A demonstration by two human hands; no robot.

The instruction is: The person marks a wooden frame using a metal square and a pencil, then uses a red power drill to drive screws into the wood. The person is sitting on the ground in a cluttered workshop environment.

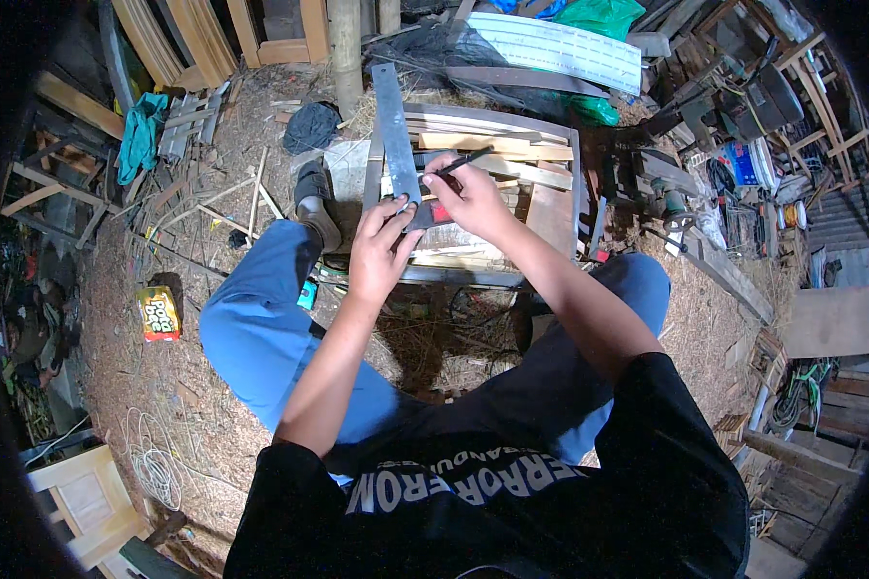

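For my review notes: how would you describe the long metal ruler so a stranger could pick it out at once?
Start at the low frame stacked with wooden slats in front of the seated person's knees. The left hand presses the near end of a long flat grey metal ruler onto the slats, beside the right hand holding a dark pencil. It alone is grey steel among pale wood.

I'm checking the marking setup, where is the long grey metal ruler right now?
Upper centre of the head view: the long grey metal ruler lies on the stacked wooden slats, pinned by the left hand.

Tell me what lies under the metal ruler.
The ruler lies across stacked wooden slats on a frame, pinned by the left hand. Its lower end and the wood there are hidden by both hands.
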